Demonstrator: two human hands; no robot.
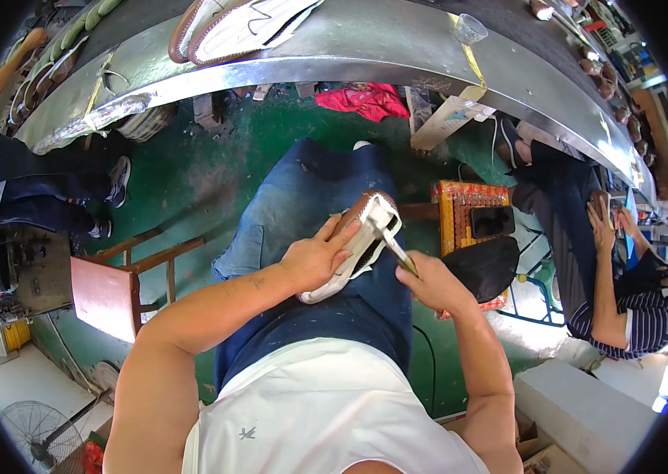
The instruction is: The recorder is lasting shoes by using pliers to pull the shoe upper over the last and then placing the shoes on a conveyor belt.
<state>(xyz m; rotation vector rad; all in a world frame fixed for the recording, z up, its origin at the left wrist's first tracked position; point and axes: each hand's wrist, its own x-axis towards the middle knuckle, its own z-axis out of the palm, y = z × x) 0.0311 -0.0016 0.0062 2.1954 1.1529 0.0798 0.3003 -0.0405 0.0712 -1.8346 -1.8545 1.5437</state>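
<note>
A brown and white shoe upper (332,289) lies slantwise across my lap, over the blue jeans, its opening facing up. My left hand (320,259) is closed on its left side, with fingers reaching over the edge. In my right hand (438,281) is a small hammer (399,251), gripped by its handle. The hammer's metal head is at the far end of the shoe, over the white lining; whether it touches cannot be told. Part of the shoe is hidden by my left fingers.
Ahead runs a metal-edged bench (381,67) carrying more shoes (243,31) and a clear plastic cup (470,30). A wooden stool (105,296) stands left. To the right, a patterned seat (456,221) bears a phone (492,222). Co-workers sit on both sides.
</note>
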